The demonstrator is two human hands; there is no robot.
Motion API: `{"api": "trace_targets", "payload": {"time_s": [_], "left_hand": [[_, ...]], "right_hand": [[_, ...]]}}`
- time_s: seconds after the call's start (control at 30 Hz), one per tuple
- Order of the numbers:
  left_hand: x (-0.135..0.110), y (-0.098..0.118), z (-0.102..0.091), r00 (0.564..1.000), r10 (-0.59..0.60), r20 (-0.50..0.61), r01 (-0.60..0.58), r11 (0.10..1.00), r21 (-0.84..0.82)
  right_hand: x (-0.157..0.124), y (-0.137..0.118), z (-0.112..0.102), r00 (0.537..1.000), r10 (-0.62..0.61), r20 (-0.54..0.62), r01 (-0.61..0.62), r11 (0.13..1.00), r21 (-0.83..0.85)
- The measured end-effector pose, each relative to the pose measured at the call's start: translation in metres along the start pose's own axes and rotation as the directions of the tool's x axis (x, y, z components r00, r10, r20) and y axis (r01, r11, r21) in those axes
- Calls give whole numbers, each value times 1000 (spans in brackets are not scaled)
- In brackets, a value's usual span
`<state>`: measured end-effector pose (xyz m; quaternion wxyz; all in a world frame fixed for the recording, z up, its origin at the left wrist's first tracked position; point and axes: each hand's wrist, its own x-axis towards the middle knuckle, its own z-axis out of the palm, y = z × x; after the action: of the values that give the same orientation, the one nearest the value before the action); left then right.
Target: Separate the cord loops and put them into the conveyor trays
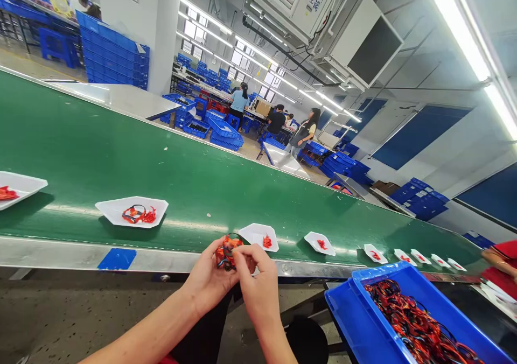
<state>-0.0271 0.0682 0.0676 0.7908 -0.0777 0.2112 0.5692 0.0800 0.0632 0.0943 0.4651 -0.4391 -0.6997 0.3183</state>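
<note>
From the head camera, the left hand (205,272) cups a small bundle of red, orange and black cords (226,253), its fingers curled in a narrow hold. The right hand (255,280) closes over the bundle from the side, its fingertips (239,251) pinching the strands. The bundle is held in the air just above the steel edge (169,261) of a green conveyor belt (121,148), not touching it. This close, firm hold keeps the loops gathered and suits fine handling. Just beyond the hands sits a white paper tray (252,233) with a red piece on it, and more such trays line the belt. To the right, a blue plastic crate (343,310) holds a heap of similar tangled cords (416,321). At the far right edge is a co-worker's hand (495,259).
</note>
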Motion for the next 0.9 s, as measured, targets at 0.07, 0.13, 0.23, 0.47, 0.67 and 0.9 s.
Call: {"api": "trace_targets", "payload": {"time_s": [0.07, 0.13, 0.23, 0.47, 0.67, 0.9], "left_hand": [[-2, -1, -1, 1000, -21, -15, 21, 999, 29], [-4, 1, -3, 998, -29, -48, 32, 997, 66], [-7, 4, -5, 996, -29, -79, 37, 995, 96], [-13, 4, -3, 999, -34, -42, 38, 994, 98], [-17, 5, -3, 1000, -20, 9, 19, 995, 98], [-17, 9, -3, 998, 56, -21, -52, 988, 145]], "right_hand": [[1, 3, -2, 972, 233, -36, -209, 920, 330], [2, 5, -3, 914, 405, 19, -332, 720, 609], [3, 8, -5, 834, 519, 187, -435, 411, 801], [-1, 19, -7, 768, 571, 292, -483, 216, 849], [-4, 24, -5, 776, 570, 270, -500, 295, 814], [15, 33, -4, 860, 483, 165, -446, 552, 705]]}}
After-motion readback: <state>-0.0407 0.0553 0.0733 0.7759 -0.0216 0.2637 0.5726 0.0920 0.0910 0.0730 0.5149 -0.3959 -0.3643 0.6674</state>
